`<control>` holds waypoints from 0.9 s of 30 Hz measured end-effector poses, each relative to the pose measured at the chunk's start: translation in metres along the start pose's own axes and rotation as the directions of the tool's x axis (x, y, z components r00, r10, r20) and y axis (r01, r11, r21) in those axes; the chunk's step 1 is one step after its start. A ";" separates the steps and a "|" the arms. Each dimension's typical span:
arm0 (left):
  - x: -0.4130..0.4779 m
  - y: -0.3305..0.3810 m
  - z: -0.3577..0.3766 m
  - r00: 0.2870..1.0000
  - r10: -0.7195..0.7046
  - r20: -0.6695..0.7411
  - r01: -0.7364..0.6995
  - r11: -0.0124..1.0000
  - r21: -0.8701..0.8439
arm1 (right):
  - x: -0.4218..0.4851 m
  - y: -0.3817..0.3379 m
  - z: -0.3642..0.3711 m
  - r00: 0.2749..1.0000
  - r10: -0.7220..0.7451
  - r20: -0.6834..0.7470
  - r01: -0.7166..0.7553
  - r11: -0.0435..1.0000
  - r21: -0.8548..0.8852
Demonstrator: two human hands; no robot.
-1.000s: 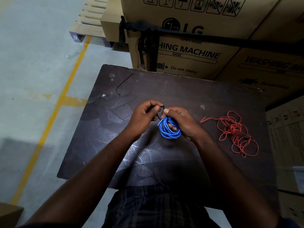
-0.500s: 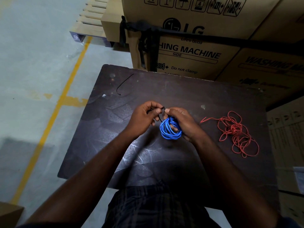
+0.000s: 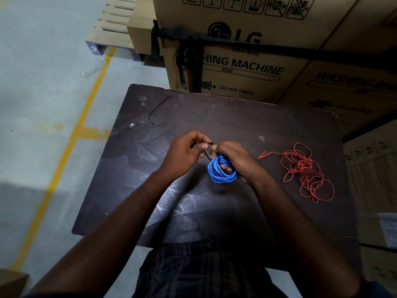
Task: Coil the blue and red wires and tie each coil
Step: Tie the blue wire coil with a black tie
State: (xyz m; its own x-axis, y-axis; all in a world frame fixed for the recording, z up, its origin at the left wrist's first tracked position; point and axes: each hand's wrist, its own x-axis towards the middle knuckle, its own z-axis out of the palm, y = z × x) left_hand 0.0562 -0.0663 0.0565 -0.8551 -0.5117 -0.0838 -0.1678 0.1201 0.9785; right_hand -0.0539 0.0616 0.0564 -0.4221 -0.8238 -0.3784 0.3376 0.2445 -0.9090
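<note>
My forearms reach out from the near edge of the table (image 3: 214, 117) and meet over its middle, so the work sits directly under my eyes.

My right hand (image 3: 236, 162) is curled round the blue wire (image 3: 221, 172), which is already wound into a compact coil. The fingers pass through the coil's centre to stop the turns from springing apart. The coil is held just above the tabletop, not resting on it, as far as I can tell.

My left hand (image 3: 182, 153) pinches one end of a thin black tie (image 3: 206, 152) between thumb and fingertips. The tie runs from that pinch down behind the coil. My right thumb meets it at the top, where the two ends must join. I judge this to be the closing of the tie on the blue coil. Whether the ends are already joined is too small to tell.

The red wire (image 3: 305, 171) lies loose and uncoiled on the table, well apart to my right, out of the way until its turn. A second black tie (image 3: 158, 110) lies near the far left corner, presumably reserved for it. Beyond the table stand cardboard boxes (image 3: 247, 67).

Compared with a second ago, little differs. Both hands and the coil sit slightly lower in view, and both grips are unchanged. The red wire and the second tie have not moved.
</note>
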 end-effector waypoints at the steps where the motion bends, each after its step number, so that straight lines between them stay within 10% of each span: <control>1: 0.000 -0.001 0.001 1.000 0.001 0.003 -0.001 1.000 -0.005 | -0.001 -0.001 -0.001 1.000 0.010 0.002 -0.010 1.000 -0.015; 27: -0.004 0.010 0.020 0.991 -0.054 0.123 0.072 0.985 -0.154 | -0.018 0.007 -0.012 1.000 0.001 0.002 -0.001 0.999 0.046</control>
State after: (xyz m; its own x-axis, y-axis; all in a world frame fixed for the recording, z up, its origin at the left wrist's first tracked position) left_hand 0.0485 -0.0460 0.0629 -0.8986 -0.4091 -0.1588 -0.1519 -0.0496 0.9872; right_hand -0.0541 0.0841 0.0544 -0.4199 -0.8248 -0.3786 0.3759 0.2217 -0.8998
